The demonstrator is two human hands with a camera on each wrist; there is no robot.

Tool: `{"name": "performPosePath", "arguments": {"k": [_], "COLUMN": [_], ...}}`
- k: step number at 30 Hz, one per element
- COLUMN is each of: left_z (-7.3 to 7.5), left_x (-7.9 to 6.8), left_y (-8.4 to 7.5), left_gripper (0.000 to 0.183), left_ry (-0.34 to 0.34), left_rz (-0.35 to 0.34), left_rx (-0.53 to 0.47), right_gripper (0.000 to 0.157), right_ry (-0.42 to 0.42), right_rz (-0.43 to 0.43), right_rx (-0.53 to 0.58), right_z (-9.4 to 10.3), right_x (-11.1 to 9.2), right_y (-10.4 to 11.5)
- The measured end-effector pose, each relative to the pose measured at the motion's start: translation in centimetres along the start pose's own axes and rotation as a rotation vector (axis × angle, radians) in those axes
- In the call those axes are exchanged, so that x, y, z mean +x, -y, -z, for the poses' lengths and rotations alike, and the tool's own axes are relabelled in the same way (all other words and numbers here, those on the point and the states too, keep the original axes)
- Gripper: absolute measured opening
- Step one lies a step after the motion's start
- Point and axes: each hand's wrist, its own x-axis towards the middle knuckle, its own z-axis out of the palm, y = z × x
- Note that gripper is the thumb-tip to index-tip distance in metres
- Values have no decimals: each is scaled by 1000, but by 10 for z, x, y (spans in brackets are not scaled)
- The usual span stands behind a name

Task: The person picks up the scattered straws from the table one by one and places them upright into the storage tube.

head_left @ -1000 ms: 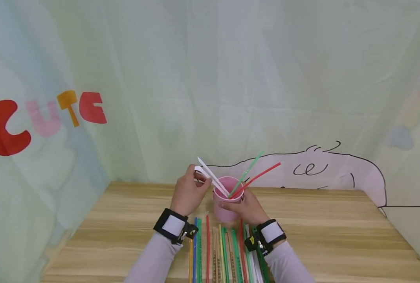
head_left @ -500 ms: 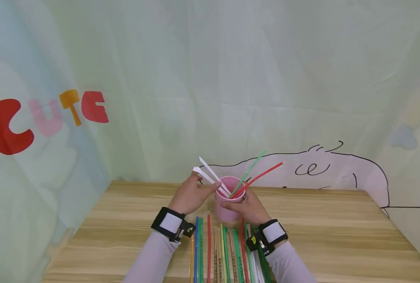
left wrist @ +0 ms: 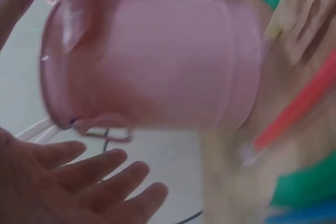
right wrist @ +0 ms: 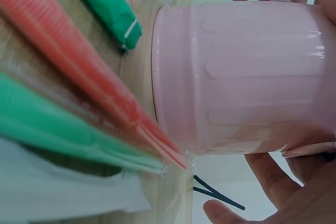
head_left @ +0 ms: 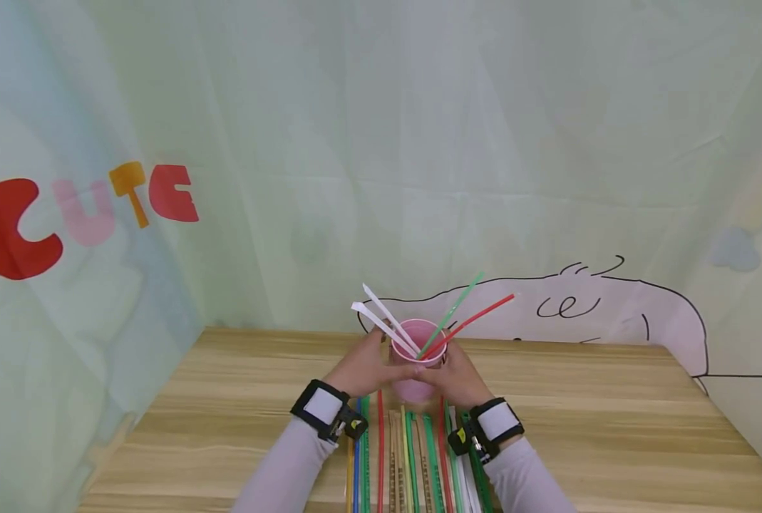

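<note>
A small pink bucket [head_left: 413, 390] stands on the wooden table with two white paper-wrapped straws [head_left: 381, 318], a green straw [head_left: 452, 311] and a red straw [head_left: 480, 315] leaning out of it. My right hand [head_left: 460, 379] grips the bucket's right side, thumb across the front below the rim. On the other side is my left hand [head_left: 369, 365], its thumb reaching over the bucket's front in the head view. In the left wrist view the fingers [left wrist: 118, 174] of that hand are spread beside a side loop [left wrist: 113, 134] of the bucket.
Several wrapped straws lie in a row in front of the bucket, among them a blue straw [head_left: 357, 463], a red straw [head_left: 381, 456] and brown paper-wrapped straws [head_left: 393, 463]. A printed curtain [head_left: 381, 178] hangs behind the table [head_left: 611, 427].
My left hand has let go of the white straw, which now leans in the bucket. That hand has come down to the bucket's left side. My right hand has stayed on the bucket.
</note>
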Motion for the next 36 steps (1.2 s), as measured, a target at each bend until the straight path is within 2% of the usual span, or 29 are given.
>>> {"name": "performPosePath", "arguments": {"k": [3, 5, 7, 11, 14, 18, 24, 31, 36], "left_z": [-6, -9, -11, -17, -20, -27, -37, -38, -37], "left_x": [2, 2, 0, -1, 1, 6, 15, 15, 13], "left_y": [-5, -11, -17, -22, -20, -9, 10, 13, 12], "left_gripper": [84, 77, 76, 81, 81, 81, 85, 83, 86], "left_ry": [12, 17, 13, 1, -19, -54, -86, -101, -108], "left_rz": [-118, -157, -143, -74, -79, -111, -69, 8, 44], "left_rx": [-112, -184, -234, -263, -270, -248, -177, -119, -77], "right_gripper": [72, 73, 72, 70, 69, 70, 76, 79, 82], "right_ry": [-1, 4, 8, 12, 19, 32, 46, 70, 104], "right_rz": [10, 32, 43, 35, 37, 72, 79, 95, 38], "right_rx": [12, 27, 38, 43, 43, 66, 58, 73, 38], "right_z": [1, 2, 3, 5, 5, 5, 5, 5, 9], "right_x": [-3, -5, -6, -9, -9, -7, -6, -5, -4], "right_y": [5, 11, 20, 31, 33, 30, 26, 25, 23]}}
